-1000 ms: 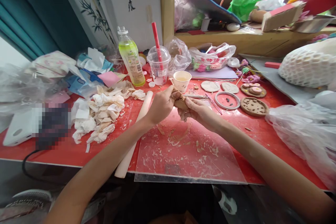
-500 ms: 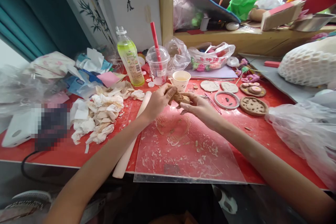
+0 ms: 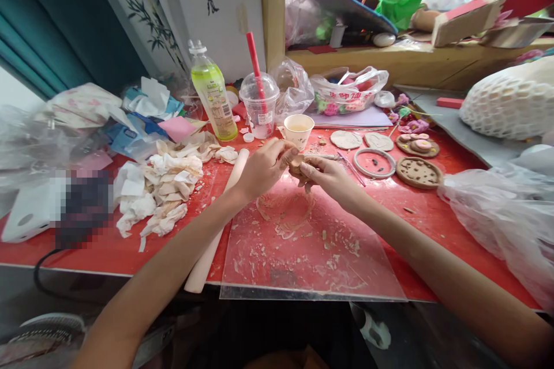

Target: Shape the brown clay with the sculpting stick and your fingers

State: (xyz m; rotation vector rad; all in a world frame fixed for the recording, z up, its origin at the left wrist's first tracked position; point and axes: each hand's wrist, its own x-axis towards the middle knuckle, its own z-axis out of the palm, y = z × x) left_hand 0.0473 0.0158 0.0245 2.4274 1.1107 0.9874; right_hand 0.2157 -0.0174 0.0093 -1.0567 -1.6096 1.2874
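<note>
A small lump of brown clay (image 3: 296,165) is held between my two hands, above the far part of a clear sheet (image 3: 303,242). My left hand (image 3: 266,164) closes its fingers on the lump from the left. From the right, my right hand (image 3: 324,176) pinches it, thumb on top. The fingers partly hide the lump. Just behind them stands a paper cup (image 3: 298,130) with pale liquid. Clay smears and crumbs cover the sheet. A rolling pin (image 3: 216,225) lies slanted beside my left forearm.
To the right lie a clay ring (image 3: 374,163), a speckled clay disc (image 3: 419,173), a decorated disc (image 3: 418,145) and pale flat pieces (image 3: 346,139). Crumpled tissues (image 3: 164,184) sit at left. A green drink bottle (image 3: 214,95) and a plastic cup (image 3: 259,104) with a red straw stand behind.
The clay lump has been turned between my fingers. My right hand has moved slightly left and its fingers have closed more around the lump.
</note>
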